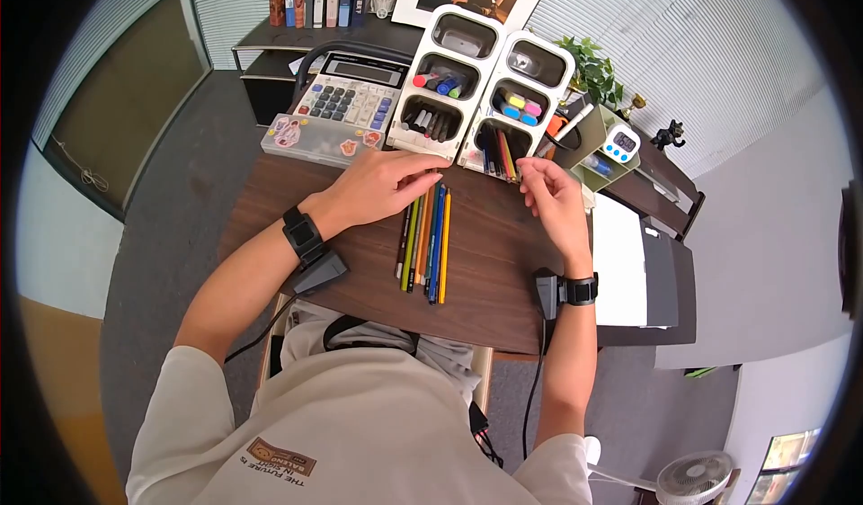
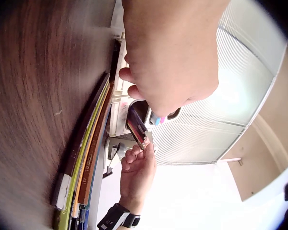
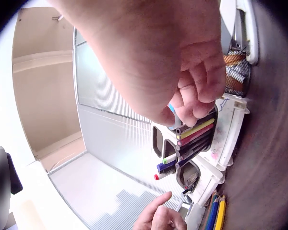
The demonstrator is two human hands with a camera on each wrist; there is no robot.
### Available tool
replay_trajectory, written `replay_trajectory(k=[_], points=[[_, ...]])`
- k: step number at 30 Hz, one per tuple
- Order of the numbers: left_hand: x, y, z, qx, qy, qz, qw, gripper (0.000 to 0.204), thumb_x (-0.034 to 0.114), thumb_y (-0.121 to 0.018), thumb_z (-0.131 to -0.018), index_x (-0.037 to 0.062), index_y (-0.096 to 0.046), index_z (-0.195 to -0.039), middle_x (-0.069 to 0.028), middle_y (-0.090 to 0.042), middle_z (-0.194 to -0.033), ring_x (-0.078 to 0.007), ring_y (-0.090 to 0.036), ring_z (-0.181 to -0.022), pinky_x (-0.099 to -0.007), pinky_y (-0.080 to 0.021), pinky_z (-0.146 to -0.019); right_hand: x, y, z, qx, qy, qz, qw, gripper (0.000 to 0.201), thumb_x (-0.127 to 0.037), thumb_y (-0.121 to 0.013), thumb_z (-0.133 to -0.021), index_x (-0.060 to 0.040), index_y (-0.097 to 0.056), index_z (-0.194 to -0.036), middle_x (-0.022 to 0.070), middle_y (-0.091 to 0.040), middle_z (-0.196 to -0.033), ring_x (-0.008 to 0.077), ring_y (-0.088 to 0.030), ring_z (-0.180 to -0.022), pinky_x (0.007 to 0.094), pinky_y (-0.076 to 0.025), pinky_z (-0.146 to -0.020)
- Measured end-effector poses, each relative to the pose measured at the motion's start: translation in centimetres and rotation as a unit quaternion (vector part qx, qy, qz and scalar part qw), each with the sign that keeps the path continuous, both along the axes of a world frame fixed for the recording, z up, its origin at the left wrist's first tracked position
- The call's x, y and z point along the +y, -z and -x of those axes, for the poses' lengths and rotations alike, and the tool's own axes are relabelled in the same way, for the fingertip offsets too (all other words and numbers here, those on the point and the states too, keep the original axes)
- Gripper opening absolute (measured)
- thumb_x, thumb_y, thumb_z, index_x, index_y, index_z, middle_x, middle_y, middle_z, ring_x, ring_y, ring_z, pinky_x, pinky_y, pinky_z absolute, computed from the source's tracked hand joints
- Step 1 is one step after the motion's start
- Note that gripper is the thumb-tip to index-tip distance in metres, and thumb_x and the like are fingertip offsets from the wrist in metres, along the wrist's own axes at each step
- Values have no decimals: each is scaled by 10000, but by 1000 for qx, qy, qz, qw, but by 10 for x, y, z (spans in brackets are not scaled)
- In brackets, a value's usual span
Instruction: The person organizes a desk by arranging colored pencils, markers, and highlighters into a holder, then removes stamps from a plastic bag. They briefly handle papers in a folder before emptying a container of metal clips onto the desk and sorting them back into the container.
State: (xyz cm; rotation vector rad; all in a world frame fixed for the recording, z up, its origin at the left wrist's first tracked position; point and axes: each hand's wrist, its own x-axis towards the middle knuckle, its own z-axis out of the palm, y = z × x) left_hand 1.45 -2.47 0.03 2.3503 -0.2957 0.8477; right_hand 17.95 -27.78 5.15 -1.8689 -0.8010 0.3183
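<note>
Several slim coloured pencils (image 1: 424,240) lie on the brown wood-grain table (image 1: 351,294), left hand (image 1: 382,184) over them, fingers extended; right hand (image 1: 556,204) curls (grip clamped? can't tell) by leaning pencils (image 1: 509,158) in a white plastic organiser (image 1: 471,156).

Head camera looking down, wrist cameras close-up, all sharing pencils (image 1: 424,240)

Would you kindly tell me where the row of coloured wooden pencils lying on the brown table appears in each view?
Head: the coloured wooden pencils lie at the centre.
Left wrist: they run diagonally at lower left.
Right wrist: they show right of centre, cut off by the bottom edge.
Shared landmark: the white plastic organisers.
</note>
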Motion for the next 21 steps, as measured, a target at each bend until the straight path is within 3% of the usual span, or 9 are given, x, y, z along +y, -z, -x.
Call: replay_trajectory(k=[5, 7, 11, 15, 19, 21], points=[[-1, -2, 1, 2, -5, -1, 1000, 261, 133, -711, -991, 83, -746, -1245, -96, -796, -1095, -207, -759, -796, -301, -582, -668, 1, 2, -2, 7, 6, -10, 1000, 325, -332, -600, -1084, -20, -689, -1063, 9, -692, -811, 57, -600, -672, 225, -454, -570], [-2, -2, 1, 4, -6, -3, 1000, 259, 135, -712, -990, 82, -747, -1242, -96, -796, -1096, -207, -761, -804, -301, -584, -672, 0, 3, -4, 39, 15, 17, 999, 491, -476, -520, -1103, -14, -664, -1018, 49, -709, -798, 84, -620, -648, 237, -467, -555], [-2, -3, 1, -16, 6, 3, 1000, 259, 128, -714, -991, 79, -745, -1244, -79, -791, -1009, -180, -717, -723, -292, -555, -645, -1, 2, -6, 133, 25, 51, 990, 668, -609, -413, -1097, 2, -681, -1057, 82, -733, -805, 107, -642, -643, 239, -482, -550], [-8, -10, 4, 27, 11, 56, 998, 262, 106, -709, -996, 67, -741, -1253, -65, -759, -899, -123, -643, -655, -270, -512, -613, 1, 8, -9, 245, -24, 44, 968, 800, -699, -347, -1070, 15, -698, -1161, 100, -757, -850, 122, -662, -658, 228, -498, -561], [-18, -14, 5, 142, 80, 172, 971, 350, 105, -604, -1063, 50, -636, -1408, -28, -740, -911, -81, -622, -686, -244, -525, -642, 7, 21, -11, 355, -113, -15, 928, 841, -731, -337, -1058, 14, -683, -1239, 114, -776, -981, 104, -687, -719, 204, -524, -578], [-22, -10, 3, 175, 91, 180, 964, 362, 109, -572, -1081, 48, -610, -1435, -34, -732, -955, -79, -632, -719, -242, -531, -653, 13, 28, -10, 436, -196, -73, 875, 872, -742, -323, -1054, 24, -642, -1324, 116, -780, -1031, 103, -704, -755, 208, -553, -609]])
